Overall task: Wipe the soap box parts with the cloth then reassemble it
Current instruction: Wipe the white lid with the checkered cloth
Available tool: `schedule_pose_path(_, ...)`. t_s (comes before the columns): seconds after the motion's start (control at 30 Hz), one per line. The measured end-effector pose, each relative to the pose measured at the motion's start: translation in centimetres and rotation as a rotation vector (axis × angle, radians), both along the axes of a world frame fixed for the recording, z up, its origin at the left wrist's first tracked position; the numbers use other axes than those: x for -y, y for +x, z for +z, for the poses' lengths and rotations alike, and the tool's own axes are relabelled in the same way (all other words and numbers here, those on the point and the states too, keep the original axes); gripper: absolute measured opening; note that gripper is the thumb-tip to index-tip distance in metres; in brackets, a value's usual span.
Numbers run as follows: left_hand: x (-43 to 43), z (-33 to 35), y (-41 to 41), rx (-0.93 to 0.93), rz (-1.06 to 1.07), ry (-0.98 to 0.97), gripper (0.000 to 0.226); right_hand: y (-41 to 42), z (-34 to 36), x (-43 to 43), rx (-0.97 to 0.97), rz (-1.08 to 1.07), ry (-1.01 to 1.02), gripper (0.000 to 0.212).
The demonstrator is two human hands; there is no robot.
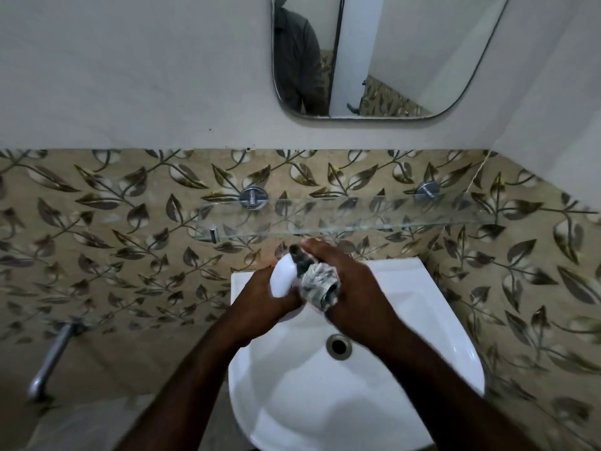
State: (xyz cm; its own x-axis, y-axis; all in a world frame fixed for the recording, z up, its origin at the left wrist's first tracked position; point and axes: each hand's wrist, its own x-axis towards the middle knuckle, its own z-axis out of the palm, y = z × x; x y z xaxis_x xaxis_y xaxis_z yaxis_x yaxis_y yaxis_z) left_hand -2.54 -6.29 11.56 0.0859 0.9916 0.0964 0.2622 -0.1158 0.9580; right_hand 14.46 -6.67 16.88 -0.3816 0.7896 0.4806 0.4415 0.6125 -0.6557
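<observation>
**A:** How far along is this?

**B:** Mid-wipe, I'd judge. Over the washbasin (292,402), just past its drain (339,346), the left hand (260,294) is curled round a white soap box part (282,276). The right hand (354,288) is clamped on a bunched patterned cloth (320,284).

**A:** And where does the part sit against the hands?

**B:** Between them. It is cupped in the left hand with its smooth rounded side towards the camera, and the cloth touches its right edge.

**A:** Any other parts?

**B:** None that I can see. The glass shelf (357,219) just beyond the hands shows nothing I can make out, and the mirror (390,60) above shows only reflected clothing. Reassembly is not yet done, and I cannot tell how many parts are wiped.
</observation>
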Motion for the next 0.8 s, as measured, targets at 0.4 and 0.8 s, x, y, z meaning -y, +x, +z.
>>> schedule_pose_path(0.4, 0.5, 0.1, 1.3, -0.011, 0.007, 0.182, 0.004, -2.2, -1.4, 1.8, 0.236, -0.113, 0.253, 0.055)
schedule_pose_path(0.8, 1.1, -0.6, 1.0, -0.021, 0.087, 0.136, 0.026, -2.8, -0.9, 1.4, 0.296, -0.100, 0.274, 0.064)
